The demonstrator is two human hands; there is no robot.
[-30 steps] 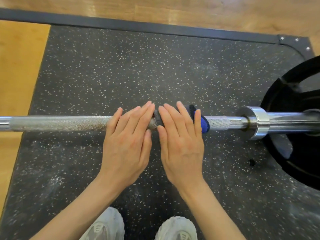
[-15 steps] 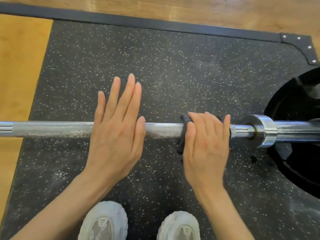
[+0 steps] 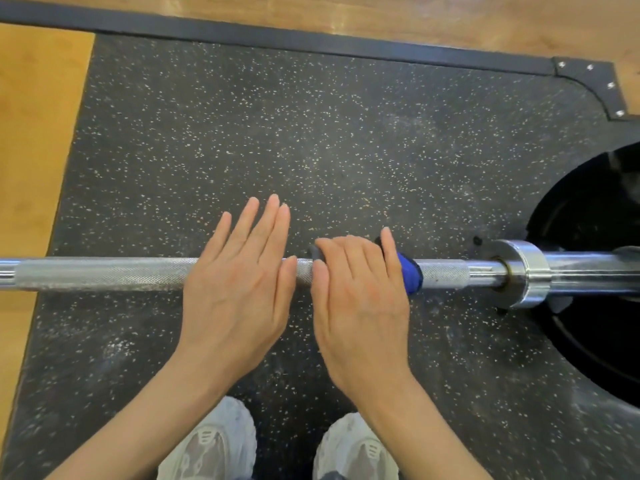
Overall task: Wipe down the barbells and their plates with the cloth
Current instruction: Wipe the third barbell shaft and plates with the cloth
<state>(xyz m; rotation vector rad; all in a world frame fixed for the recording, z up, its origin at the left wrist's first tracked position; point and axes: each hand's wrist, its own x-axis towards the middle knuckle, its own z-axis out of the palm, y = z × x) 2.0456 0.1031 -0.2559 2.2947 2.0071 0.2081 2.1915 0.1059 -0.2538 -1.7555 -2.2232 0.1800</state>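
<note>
- Nearest, at 6 o'clock: two pale mesh sneakers [image 3: 207, 445] on the speckled rubber platform mat [image 3: 311, 150], toes pointing at the bar.
- Left hand [image 3: 239, 282]: flat, fingers straight and spread a little, palm resting on the knurled part of the barbell shaft [image 3: 104, 273]. Holds nothing; reads as a steadying press.
- Right hand [image 3: 360, 292]: fingers curled over the bar, gripping the cloth [image 3: 410, 271] wrapped round the shaft. Blue fold shows at its 3 o'clock side, dark edge at its 9 o'clock side.
- Change over the last second: hands were side by side with fingers laid over the bar; half a second ago the left was already flat and further toward 9 o'clock, and the right, curled, had run toward the collar at 3 o'clock. Now the right hand with the cloth is back toward centre, thumb just beside the left hand.
- My read: back-and-forth strokes on the inner shaft, cloth rubbing the knurl between left hand and collar. Mid-step, not finishing.
- Further, at 3 o'clock: smooth shaft, then steel collar [image 3: 526, 271] and sleeve [image 3: 588, 268]; cloth is near but apart from the collar.
- Black bumper plate [image 3: 588, 220] on the sleeve, partly out of frame. No cloth contact there now; plates and the shaft toward 9 o'clock look left to do.
- Farthest, 12 o'clock: black platform frame [image 3: 311, 39] with bolted corner bracket [image 3: 588, 84], wooden floor [image 3: 415, 19] beyond.
</note>
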